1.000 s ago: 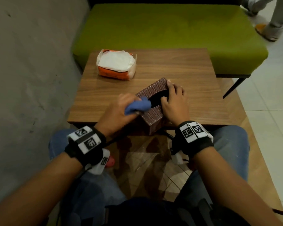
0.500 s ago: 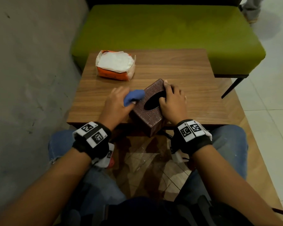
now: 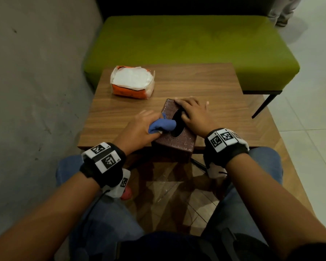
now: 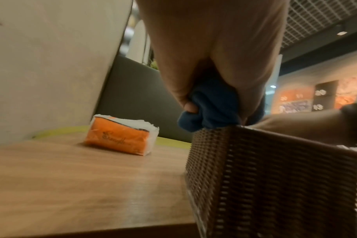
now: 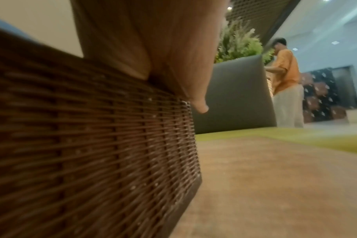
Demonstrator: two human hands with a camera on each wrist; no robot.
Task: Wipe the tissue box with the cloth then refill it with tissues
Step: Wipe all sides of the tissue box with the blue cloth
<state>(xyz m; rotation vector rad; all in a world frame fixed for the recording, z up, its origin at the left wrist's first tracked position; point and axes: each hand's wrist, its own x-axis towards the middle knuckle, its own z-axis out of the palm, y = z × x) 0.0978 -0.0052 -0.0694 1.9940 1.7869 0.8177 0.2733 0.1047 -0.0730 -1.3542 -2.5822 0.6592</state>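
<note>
A brown woven tissue box (image 3: pixel 179 142) (image 4: pixel 275 177) (image 5: pixel 81 145) with a dark oval slot sits at the table's near edge, partly overhanging it. My left hand (image 3: pixel 139 127) (image 4: pixel 214 64) grips a bunched blue cloth (image 3: pixel 163 125) (image 4: pixel 210 112) and presses it on the box's top, beside the slot. My right hand (image 3: pixel 193 113) (image 5: pixel 153 48) lies on the box's right side with fingers spread over the top, steadying it. An orange pack of white tissues (image 3: pixel 133 82) (image 4: pixel 122 136) lies at the table's far left.
The wooden table (image 3: pixel 196 85) is small and square. A green bench (image 3: pixel 186 46) stands behind it, and a grey wall (image 3: pixel 36 91) runs close on the left. In the right wrist view, a person in an orange shirt (image 5: pixel 285 77) stands in the background, and their legs (image 3: pixel 282 10) show at top right.
The cloth has swept back across the box's top towards the slot and the near end. The right hand has shifted a little further along the box.
</note>
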